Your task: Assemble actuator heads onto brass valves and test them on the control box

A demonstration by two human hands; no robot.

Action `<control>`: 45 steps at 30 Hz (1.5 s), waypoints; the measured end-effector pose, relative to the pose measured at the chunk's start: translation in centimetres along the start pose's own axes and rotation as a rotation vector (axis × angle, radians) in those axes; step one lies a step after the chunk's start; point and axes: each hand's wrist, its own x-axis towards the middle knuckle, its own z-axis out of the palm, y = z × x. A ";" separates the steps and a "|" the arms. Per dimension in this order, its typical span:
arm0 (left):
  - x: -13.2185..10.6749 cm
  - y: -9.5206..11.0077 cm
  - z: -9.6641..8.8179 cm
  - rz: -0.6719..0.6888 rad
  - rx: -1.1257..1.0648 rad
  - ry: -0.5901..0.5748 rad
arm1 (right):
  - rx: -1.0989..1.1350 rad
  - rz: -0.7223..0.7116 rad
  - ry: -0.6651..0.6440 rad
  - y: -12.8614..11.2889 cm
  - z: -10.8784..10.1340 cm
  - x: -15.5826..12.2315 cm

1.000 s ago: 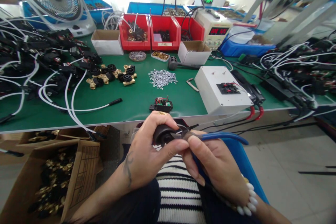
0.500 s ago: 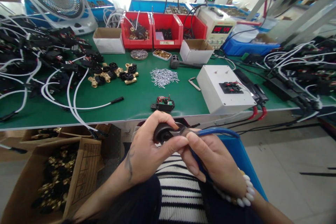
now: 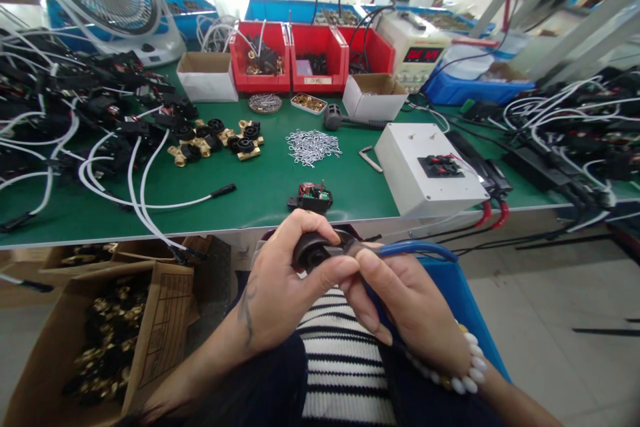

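Note:
In front of my lap, my left hand (image 3: 283,280) is closed around a round black plastic part (image 3: 311,252) with a hollow middle. My right hand (image 3: 413,300) grips a pair of pliers by its blue handles (image 3: 417,249). The dark jaws of the pliers (image 3: 350,247) reach to the side of the black part, close to my left thumb. What sits between the jaws is too small to make out. Just beyond my hands, a small black housing with a green circuit board (image 3: 313,196) lies near the table's front edge.
Cotter pins (image 3: 313,147) lie heaped on the green table (image 3: 260,193). Brass valve bodies with black tops (image 3: 215,139) stand left of them, near cabled black units (image 3: 125,127). A white switch box (image 3: 400,173) is at right. Red bins (image 3: 319,57) line the back.

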 end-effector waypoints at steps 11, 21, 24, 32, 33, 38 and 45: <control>0.3 0.0 0.0 -0.105 -0.355 -0.072 | 0.194 -0.044 0.137 0.1 -0.3 0.4; -0.2 -0.6 0.3 0.097 -0.099 0.108 | 0.144 0.062 0.022 0.3 0.3 0.2; -0.2 -1.0 0.4 0.210 -0.050 0.136 | 0.188 0.082 0.009 0.5 0.4 0.1; -0.2 -0.7 0.5 0.201 -0.048 0.147 | 0.181 0.028 0.026 0.2 0.7 -0.2; -0.2 -0.5 0.5 0.185 -0.038 0.142 | 0.166 0.011 0.030 0.1 0.7 -0.2; -0.2 0.2 -0.1 0.043 0.004 -0.015 | 0.007 -0.036 0.044 0.0 0.6 -0.1; 0.3 0.0 -0.6 -0.200 -0.490 -0.137 | 0.184 -0.085 0.190 0.4 -0.1 0.3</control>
